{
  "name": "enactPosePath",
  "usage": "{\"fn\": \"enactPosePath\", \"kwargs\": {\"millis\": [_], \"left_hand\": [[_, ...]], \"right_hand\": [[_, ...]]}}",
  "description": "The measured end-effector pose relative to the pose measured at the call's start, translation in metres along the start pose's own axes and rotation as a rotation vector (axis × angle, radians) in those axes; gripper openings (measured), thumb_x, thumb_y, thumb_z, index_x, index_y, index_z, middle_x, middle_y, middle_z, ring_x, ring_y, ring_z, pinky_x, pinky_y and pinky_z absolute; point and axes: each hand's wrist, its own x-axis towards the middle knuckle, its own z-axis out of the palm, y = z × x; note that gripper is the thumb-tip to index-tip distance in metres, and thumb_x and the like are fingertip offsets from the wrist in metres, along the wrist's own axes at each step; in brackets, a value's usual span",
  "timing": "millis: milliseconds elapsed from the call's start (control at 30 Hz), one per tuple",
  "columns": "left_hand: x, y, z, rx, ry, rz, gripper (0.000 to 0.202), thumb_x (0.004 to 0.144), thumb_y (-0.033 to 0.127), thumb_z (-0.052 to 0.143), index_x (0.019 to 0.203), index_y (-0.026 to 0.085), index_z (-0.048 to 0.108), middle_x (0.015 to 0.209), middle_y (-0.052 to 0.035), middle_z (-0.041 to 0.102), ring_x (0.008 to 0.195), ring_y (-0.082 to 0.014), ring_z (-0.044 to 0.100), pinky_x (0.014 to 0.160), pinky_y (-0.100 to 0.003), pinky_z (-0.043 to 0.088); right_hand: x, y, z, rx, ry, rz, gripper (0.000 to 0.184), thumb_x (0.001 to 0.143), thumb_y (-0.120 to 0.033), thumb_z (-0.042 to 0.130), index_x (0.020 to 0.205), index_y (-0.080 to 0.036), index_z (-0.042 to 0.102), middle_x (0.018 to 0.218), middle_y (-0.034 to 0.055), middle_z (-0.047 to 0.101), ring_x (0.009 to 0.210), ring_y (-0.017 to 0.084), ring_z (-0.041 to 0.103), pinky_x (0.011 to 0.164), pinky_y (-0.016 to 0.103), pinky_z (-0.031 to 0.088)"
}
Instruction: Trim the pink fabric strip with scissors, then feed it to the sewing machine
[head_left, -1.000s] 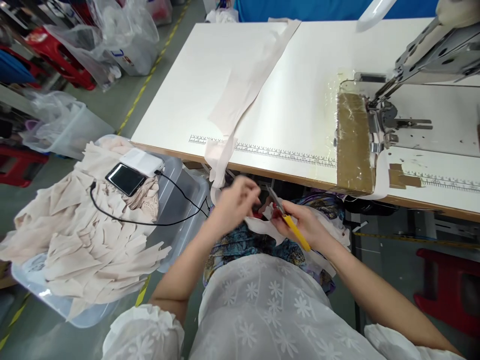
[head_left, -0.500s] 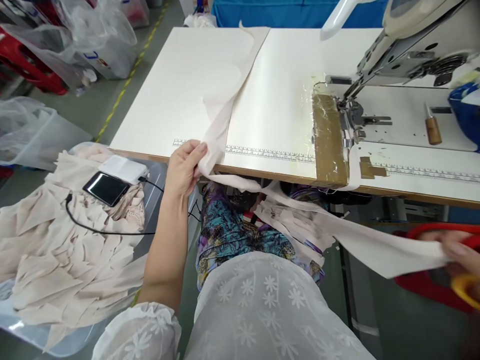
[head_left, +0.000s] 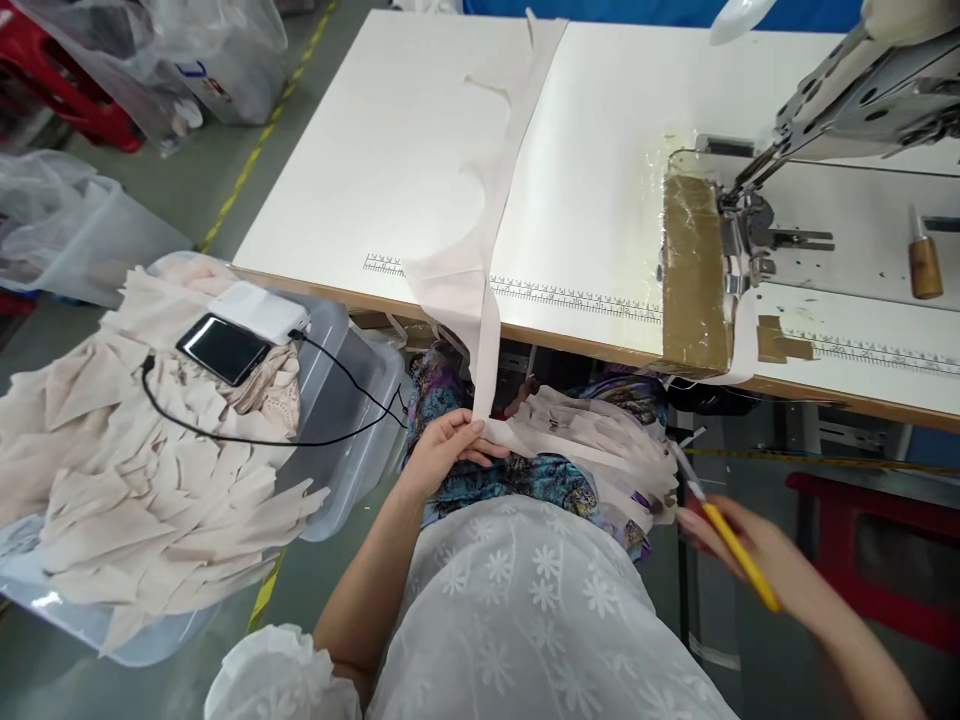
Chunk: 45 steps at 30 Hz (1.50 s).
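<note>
My left hand point(head_left: 442, 447) pinches a long beige fabric strip point(head_left: 480, 300) at my lap, just below the table edge. The strip runs up over the edge and across the white sewing table point(head_left: 390, 170). My right hand point(head_left: 750, 555) is off to the right of my lap, blurred by motion, closed round yellow-handled scissors point(head_left: 724, 535) whose blades point up and left. More beige pieces point(head_left: 592, 440) lie bunched on my lap over a colourful patterned garment.
A sewing machine point(head_left: 825, 130) stands at the table's right, with a brown taped patch point(head_left: 694, 270) beside its presser foot. At my left a clear bin point(head_left: 352, 400) holds a heap of beige cut pieces point(head_left: 135, 470), a phone point(head_left: 223, 348) and a cabled power bank. Red stool at lower right.
My left hand dropped from the table edge to my lap, drawing the strip straight down. My right hand came back in from the far right with the scissors; the piece it held out is gone.
</note>
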Motion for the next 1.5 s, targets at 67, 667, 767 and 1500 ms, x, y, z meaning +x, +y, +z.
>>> {"fn": "enactPosePath", "kwargs": {"millis": [67, 667, 767, 1500], "left_hand": [[-0.005, 0.001, 0.005, 0.001, 0.015, 0.013, 0.047, 0.077, 0.056, 0.076, 0.089, 0.014, 0.061, 0.080, -0.0107, 0.076, 0.076, -0.0212, 0.074, 0.063, -0.024, 0.057], [-0.015, 0.004, 0.005, -0.024, 0.100, -0.010, 0.052, 0.070, 0.058, 0.079, 0.088, 0.012, 0.065, 0.070, -0.0090, 0.074, 0.066, -0.0220, 0.073, 0.061, -0.026, 0.058], [-0.013, 0.002, 0.005, -0.025, 0.108, -0.014, 0.052, 0.070, 0.059, 0.079, 0.087, 0.012, 0.065, 0.069, -0.0093, 0.074, 0.064, -0.0224, 0.073, 0.060, -0.027, 0.058], [-0.012, 0.001, -0.003, 0.079, 0.065, -0.043, 0.056, 0.074, 0.064, 0.072, 0.095, 0.013, 0.065, 0.074, -0.0086, 0.072, 0.065, -0.0204, 0.070, 0.063, -0.028, 0.055]], "right_hand": [[0.023, -0.034, 0.025, 0.123, -0.271, -0.044, 0.056, 0.083, -0.079, 0.055, 0.074, -0.024, 0.052, 0.065, 0.0049, 0.054, 0.059, 0.022, 0.054, 0.054, 0.036, 0.050], [0.135, -0.173, 0.072, -0.541, -0.582, -0.612, 0.049, 0.090, -0.064, 0.049, 0.068, -0.022, 0.038, 0.059, -0.0006, 0.046, 0.052, 0.015, 0.043, 0.050, 0.028, 0.021], [0.131, -0.177, 0.071, -0.628, -0.500, -0.644, 0.044, 0.094, -0.058, 0.049, 0.069, -0.022, 0.042, 0.062, 0.0017, 0.051, 0.055, 0.017, 0.049, 0.050, 0.028, 0.022], [0.132, -0.172, 0.081, -0.693, -0.416, -0.652, 0.037, 0.094, -0.050, 0.056, 0.072, -0.020, 0.055, 0.067, 0.0045, 0.061, 0.060, 0.020, 0.057, 0.052, 0.029, 0.023]]}}
